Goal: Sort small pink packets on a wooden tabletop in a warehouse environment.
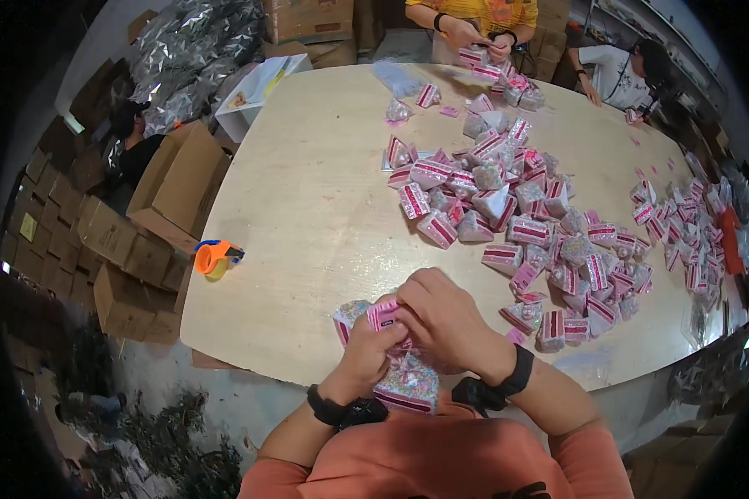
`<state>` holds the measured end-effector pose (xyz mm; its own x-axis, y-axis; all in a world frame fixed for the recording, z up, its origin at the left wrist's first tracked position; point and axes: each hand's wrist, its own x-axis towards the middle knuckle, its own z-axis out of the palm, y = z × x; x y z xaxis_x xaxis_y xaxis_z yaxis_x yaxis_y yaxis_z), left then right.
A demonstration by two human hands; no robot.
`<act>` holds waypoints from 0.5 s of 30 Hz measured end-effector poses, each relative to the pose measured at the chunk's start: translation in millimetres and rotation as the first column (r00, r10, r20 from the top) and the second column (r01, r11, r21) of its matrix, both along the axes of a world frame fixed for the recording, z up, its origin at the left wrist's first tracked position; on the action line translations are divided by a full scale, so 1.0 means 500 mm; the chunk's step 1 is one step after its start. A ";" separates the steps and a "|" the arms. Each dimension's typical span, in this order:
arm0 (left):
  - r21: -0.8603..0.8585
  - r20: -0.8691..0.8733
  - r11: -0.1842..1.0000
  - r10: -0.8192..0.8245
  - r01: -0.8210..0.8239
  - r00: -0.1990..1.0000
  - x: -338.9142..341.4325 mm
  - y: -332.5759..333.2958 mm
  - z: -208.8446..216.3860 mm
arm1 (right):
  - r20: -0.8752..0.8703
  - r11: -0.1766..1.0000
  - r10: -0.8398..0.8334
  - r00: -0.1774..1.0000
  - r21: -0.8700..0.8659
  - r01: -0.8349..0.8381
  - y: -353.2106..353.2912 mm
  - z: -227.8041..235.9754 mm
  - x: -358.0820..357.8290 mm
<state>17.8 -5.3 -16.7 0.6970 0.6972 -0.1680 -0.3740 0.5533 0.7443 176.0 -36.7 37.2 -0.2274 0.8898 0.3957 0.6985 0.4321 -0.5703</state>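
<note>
Close to my body at the table's near edge, my left hand (363, 359) is closed around the gathered clear wrapping of a cake-slice-shaped piece (409, 384) with a sprinkle-covered top. A pink printed tag (382, 314) sticks up between my hands. My right hand (445, 320) meets the left one, its fingers bent in a pinch by the tag; what lies between them is hidden. Just beyond my left hand, another sprinkled surface (349, 313) shows, and I cannot tell whether it belongs to the same piece.
A large heap of similar wrapped wedges (491, 187) spreads over the table (283, 200) to the right, with another pile (682, 224) at the far right. An orange tape dispenser (216, 258) rests near the left edge. Across the table, a person in yellow (474, 25) handles wedges. Cardboard boxes (179, 183) stand left.
</note>
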 end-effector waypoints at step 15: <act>0.764 -0.342 0.619 0.149 0.182 0.928 -0.007 0.005 -0.005 | 0.109 0.993 0.118 0.987 -0.027 -0.116 -0.024 -0.056 -0.009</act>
